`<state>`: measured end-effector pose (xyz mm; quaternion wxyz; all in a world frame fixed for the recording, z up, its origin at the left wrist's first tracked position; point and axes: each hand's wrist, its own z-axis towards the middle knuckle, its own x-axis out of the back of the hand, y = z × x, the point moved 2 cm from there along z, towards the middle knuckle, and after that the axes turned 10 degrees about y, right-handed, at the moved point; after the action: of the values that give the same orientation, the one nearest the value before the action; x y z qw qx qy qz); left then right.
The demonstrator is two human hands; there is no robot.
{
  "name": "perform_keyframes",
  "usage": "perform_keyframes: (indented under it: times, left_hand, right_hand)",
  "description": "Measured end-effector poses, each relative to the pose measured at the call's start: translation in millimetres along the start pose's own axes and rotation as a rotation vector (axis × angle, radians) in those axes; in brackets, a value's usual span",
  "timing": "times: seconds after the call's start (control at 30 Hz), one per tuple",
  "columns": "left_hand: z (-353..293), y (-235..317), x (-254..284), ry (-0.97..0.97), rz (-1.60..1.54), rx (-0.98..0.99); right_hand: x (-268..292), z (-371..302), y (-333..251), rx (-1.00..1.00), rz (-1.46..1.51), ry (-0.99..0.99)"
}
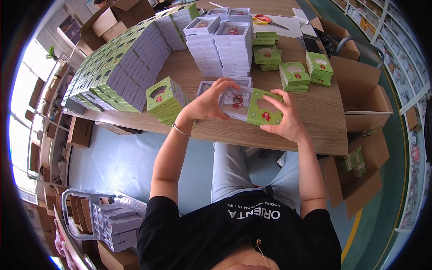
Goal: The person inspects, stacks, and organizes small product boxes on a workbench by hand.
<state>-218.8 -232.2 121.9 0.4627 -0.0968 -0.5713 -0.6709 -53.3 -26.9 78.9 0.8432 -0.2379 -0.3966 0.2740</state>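
**Supervisor:** Which step was in hand when you logged this moment?

**Operator:** Sleeve fitting, by my reading. I saw the left hand closed around the white tray holding a small red figure, gripping it at its left end. The right hand pinched the green sleeve between thumb and fingers. Sleeve and tray were touching, with the sleeve's open end overlapping the tray's right end. Both were held just above the near edge of the table, directly in front of the person.

**Supervisor:** How far along was the insertion?

**Operator:** I judged it barely begun. Most of the tray was still exposed.

**Supervisor:** What did the next move call for?

**Operator:** As I assessed it, keeping the tray square to the sleeve opening, then pushing the two together until the tray seated fully. A skewed entry could have snagged a corner.

**Supervisor:** Stock nearby?

**Operator:** I noted loose green sleeves right of centre, stacked white trays behind, and finished green boxes just left of the hands.
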Motion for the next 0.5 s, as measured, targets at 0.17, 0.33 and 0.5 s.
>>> perform_keyframes:
  times: [0.17, 0.33, 0.5]
  left_hand:
    - [-3, 3, -16, 0.065, -0.352, 0.131]
    - [-15, 8, -48, 0.19, -0.611, 0.053]
    - [-35, 26, -30, 0.18, -0.235, 0.029]
  right_hand:
    - [2, 1, 2, -0.019, 0.158, 0.006]
    - [-49, 1, -17, -0.093, 0.458, 0.158]
    - [-71, 10, -40, -0.111, 0.698, 0.224]
